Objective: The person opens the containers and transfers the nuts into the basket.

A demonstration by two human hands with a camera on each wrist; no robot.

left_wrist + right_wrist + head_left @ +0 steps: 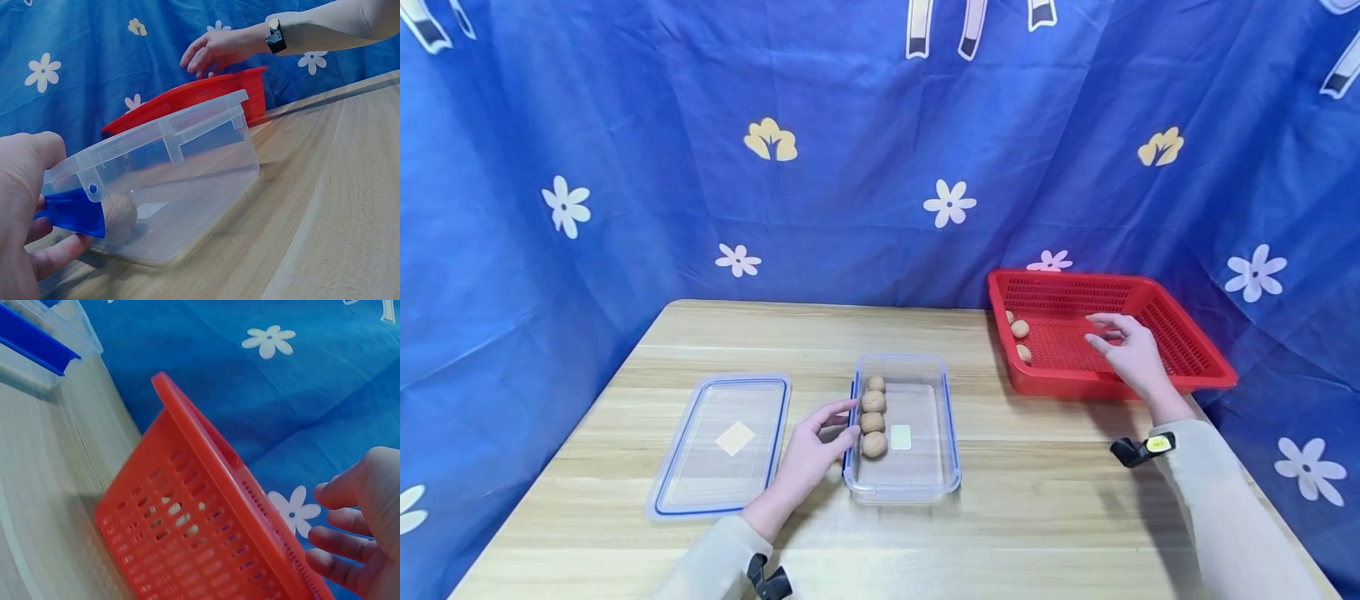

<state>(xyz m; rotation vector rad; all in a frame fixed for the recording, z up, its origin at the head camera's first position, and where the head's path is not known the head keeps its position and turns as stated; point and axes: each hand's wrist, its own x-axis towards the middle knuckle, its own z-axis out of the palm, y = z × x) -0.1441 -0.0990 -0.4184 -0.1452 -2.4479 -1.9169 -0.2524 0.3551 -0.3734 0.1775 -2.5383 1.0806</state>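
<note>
Clear lid (737, 408) lies on table (1007, 500) at left. Left hand (811, 448), fingers relaxed and parted, rests against left side of clear container (919, 404). Four walnuts (874, 402) inside, near-to-far row along left wall. Right: red basket (1060, 382), three more walnuts (1020, 329) at left side; right hand (1131, 350) above, half-open, holding nothing.

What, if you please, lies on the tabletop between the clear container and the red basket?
Only a bare stretch of wooden tabletop lies between the clear container and the red basket, as the head view shows.
</note>
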